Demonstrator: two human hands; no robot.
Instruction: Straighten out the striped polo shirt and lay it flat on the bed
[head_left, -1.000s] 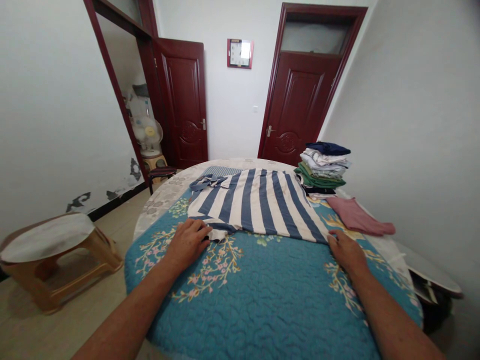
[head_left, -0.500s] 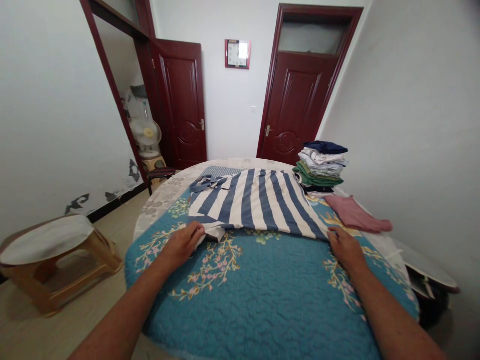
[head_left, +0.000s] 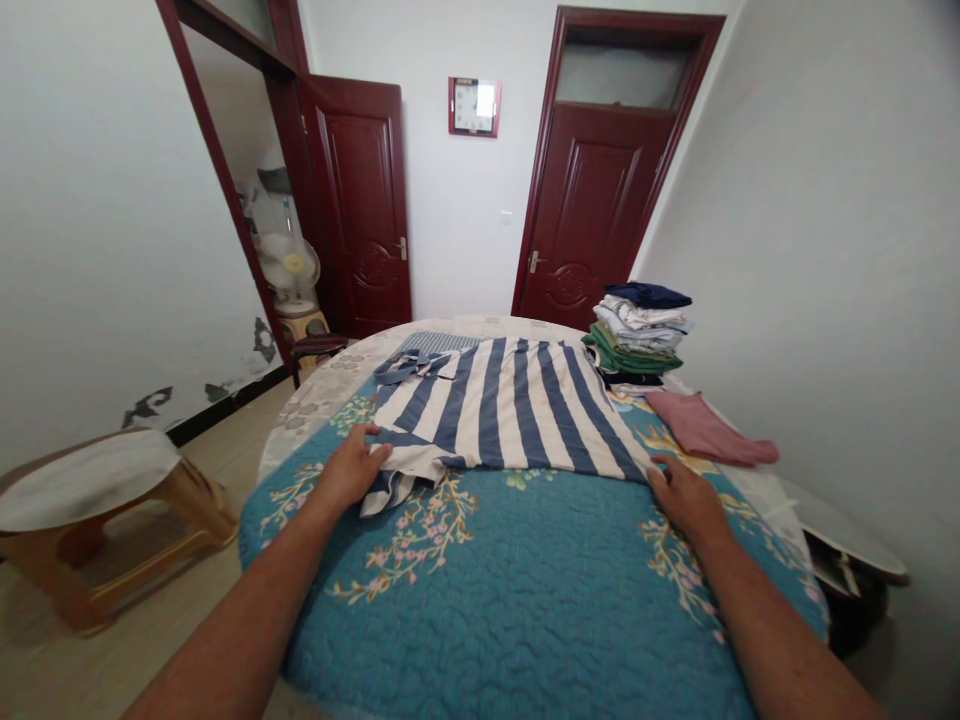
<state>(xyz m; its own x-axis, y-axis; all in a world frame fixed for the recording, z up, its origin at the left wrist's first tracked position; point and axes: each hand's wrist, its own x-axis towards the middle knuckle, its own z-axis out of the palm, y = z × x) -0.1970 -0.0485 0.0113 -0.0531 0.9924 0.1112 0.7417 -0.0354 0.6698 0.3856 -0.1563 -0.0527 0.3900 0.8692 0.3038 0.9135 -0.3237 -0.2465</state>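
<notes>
A navy-and-cream striped shirt (head_left: 510, 410) lies spread on a blue floral quilted cover (head_left: 525, 610). My left hand (head_left: 349, 472) is at the shirt's near-left edge, with its fingers on the fabric, and a striped flap (head_left: 390, 490) of the hem is turned out beside it. My right hand (head_left: 682, 500) lies at the near-right corner of the shirt, fingertips against its edge. Whether it grips the cloth is hidden.
A stack of folded clothes (head_left: 637, 335) stands past the shirt on the right, with a pink garment (head_left: 705, 428) beside it. A wooden stool (head_left: 90, 490) stands on the floor at the left. An electric fan (head_left: 289, 265) stands in the alcove behind.
The hem at the near-left corner has shifted and now shows a striped flap lying out on the quilt. My left hand has moved slightly up and left, and my right hand has barely moved.
</notes>
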